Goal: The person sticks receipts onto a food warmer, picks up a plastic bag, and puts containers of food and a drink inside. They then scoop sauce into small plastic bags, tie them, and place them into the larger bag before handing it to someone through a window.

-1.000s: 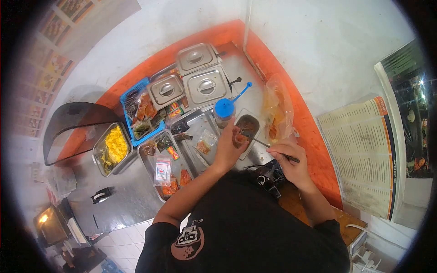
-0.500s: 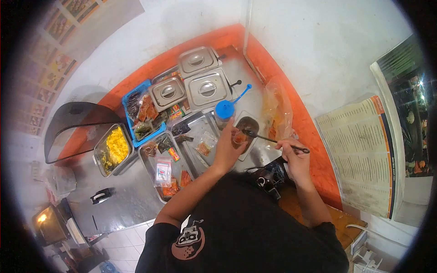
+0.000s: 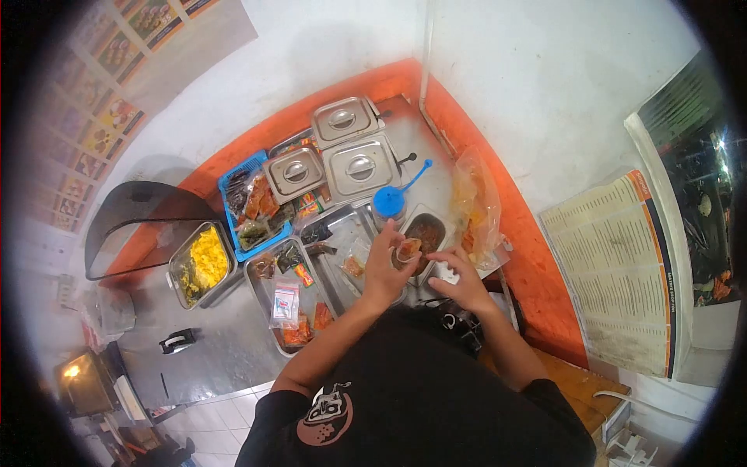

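My left hand (image 3: 380,268) is closed around a small clear cup (image 3: 409,249) with orange-red food in it. My right hand (image 3: 467,286) is close beside it, its fingers curled on a small white thing (image 3: 446,272) whose kind I cannot make out. Just beyond the hands sits a metal container (image 3: 428,227) with dark reddish sauce inside. A bottle with a blue cap (image 3: 389,202) stands next to that container, by the left fingertips. To the left, a metal tray (image 3: 354,233) holds small packets.
Lidded steel pans (image 3: 360,167) stand at the back, beside a blue basket (image 3: 241,180) of packets. Another tray (image 3: 268,315) of packets and a pan of yellow food (image 3: 204,261) are on the left. A plastic bag (image 3: 476,198) lies against the orange wall at right.
The dark-handled spoon has left my right hand and I no longer make it out. That hand has come left, close to the cup, with the white thing in it. My left hand keeps the cup.
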`<state>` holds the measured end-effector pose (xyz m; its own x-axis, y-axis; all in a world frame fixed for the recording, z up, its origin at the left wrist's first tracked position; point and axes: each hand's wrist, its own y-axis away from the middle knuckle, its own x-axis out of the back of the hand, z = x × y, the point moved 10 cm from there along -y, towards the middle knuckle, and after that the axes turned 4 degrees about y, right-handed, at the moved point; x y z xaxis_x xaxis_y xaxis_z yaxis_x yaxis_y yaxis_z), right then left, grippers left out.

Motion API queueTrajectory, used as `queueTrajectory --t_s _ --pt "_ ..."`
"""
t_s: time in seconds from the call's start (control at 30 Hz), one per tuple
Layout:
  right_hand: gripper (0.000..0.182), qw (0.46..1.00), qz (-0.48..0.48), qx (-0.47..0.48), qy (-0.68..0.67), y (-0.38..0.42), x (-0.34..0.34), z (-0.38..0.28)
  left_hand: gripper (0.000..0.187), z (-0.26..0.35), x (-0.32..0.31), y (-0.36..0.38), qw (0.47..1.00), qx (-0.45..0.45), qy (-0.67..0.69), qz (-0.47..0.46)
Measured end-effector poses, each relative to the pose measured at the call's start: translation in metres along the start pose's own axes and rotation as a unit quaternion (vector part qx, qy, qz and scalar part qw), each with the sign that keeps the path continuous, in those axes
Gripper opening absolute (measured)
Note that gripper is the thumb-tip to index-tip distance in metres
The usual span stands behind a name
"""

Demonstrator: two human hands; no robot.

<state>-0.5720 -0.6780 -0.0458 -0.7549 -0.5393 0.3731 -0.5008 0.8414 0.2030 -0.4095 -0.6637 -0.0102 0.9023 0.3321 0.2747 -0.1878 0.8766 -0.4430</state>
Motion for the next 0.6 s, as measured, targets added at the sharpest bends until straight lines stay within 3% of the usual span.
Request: queueTrajectory --t_s 0.07,0.17,0.23,0.3,0.37,0.6 --pt "0.036 0.982 0.134 0.131 0.028 -0.001 0.011 -0.031 0.087 0.006 0.003 -0.002 1.0 0.02 0.02 0.002" --pt "0.035 0.957 0.206 0.202 0.026 -0.005 0.008 -0.049 0.09 0.007 0.003 -0.003 0.993 0.087 0.085 -0.004" --pt "0.031 0.951 0.22 0.216 -0.01 -0.008 0.006 -0.051 0.091 0.004 0.002 -0.004 0.969 0.136 0.206 0.003" --pt "0.026 0.944 0.231 0.23 -0.046 -0.009 0.003 -0.056 0.088 0.016 0.009 -0.009 0.966 0.123 0.228 0.004" --pt "0.018 0.941 0.241 0.154 -0.183 -0.014 0.004 -0.045 0.085 0.02 0.014 -0.011 0.962 0.108 0.25 0.006" --pt "0.01 0.927 0.245 0.158 -0.235 -0.015 0.012 -0.048 0.054 0.014 0.032 -0.002 0.947 0.117 0.298 0.033"
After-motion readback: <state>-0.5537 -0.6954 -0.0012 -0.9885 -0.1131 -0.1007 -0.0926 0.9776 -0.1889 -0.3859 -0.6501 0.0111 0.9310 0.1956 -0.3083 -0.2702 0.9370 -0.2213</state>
